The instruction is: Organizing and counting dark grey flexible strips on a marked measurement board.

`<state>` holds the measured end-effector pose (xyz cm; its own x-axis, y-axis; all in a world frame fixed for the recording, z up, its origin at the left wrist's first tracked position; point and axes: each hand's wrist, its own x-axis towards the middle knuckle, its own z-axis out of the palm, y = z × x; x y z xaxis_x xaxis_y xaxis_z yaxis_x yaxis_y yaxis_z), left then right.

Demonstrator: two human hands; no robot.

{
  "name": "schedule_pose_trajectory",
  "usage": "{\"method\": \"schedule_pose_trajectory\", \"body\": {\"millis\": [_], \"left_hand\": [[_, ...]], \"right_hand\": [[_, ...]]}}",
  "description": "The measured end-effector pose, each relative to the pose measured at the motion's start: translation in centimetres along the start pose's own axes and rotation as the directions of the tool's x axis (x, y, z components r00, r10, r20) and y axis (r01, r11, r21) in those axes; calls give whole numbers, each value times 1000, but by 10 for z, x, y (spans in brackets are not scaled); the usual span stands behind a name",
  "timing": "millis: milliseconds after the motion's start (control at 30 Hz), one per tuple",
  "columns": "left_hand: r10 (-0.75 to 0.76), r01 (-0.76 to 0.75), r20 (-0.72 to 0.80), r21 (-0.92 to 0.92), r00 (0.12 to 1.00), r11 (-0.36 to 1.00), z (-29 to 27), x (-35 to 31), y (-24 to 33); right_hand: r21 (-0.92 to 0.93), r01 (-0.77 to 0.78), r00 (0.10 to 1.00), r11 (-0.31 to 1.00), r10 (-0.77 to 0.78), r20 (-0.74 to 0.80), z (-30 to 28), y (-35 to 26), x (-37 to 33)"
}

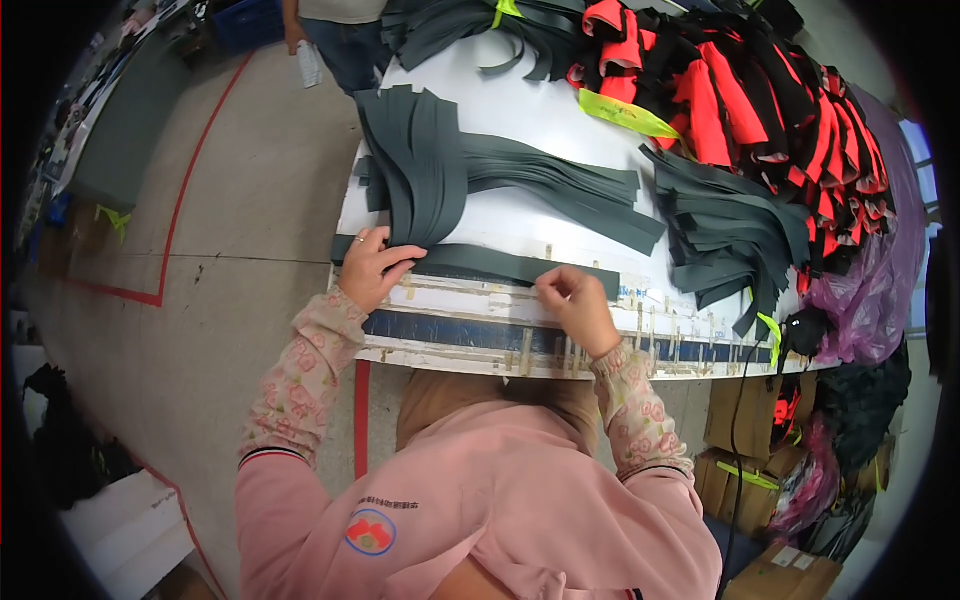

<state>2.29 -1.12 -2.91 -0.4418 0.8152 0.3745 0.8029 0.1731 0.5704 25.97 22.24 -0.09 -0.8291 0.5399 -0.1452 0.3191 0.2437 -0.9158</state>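
Note:
A long dark green fabric strip [480, 262] lies flat along the near side of the white table. At its left part, my left hand [372, 272] has thumb and forefinger close together on the strip's edge, the other fingers bent. My right hand [580, 302] is curled into a pinch at the strip's near edge, towards its right end. Just beyond my left hand, a thick bundle of similar strips [415, 160] lies folded over. More strips [560, 185] stretch rightward from under it.
Another strip pile [730, 225] lies at the right, and one more [480, 30] at the far edge. Red and black fabric pieces [725, 100] are heaped at the far right beside purple plastic [870, 300]. A person [345, 35] stands beyond the table. Cardboard boxes [735, 415] stand below right.

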Motion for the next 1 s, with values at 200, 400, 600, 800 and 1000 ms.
{"method": "schedule_pose_trajectory", "body": {"millis": [200, 400, 600, 800, 1000], "left_hand": [[22, -20, -45, 44, 999, 999, 3, 2, 3], [-12, 14, -67, 34, 998, 999, 3, -2, 2], [15, -12, -90, 30, 996, 999, 4, 0, 0], [-3, 6, -70, 34, 998, 999, 4, -2, -4], [-12, 13, -57, 21, 998, 1000, 4, -1, -3]], "right_hand": [[-118, 47, 961, 992, -13, 275, 34, -23, 16], [-42, 163, 985, 986, -160, 57, 86, -43, 49], [-42, 228, 973, 973, -226, 54, 140, -34, 49], [-157, 201, 979, 967, -201, 20, 150, -41, 49], [-245, 230, 970, 942, -241, -19, 154, -33, 52]]}}
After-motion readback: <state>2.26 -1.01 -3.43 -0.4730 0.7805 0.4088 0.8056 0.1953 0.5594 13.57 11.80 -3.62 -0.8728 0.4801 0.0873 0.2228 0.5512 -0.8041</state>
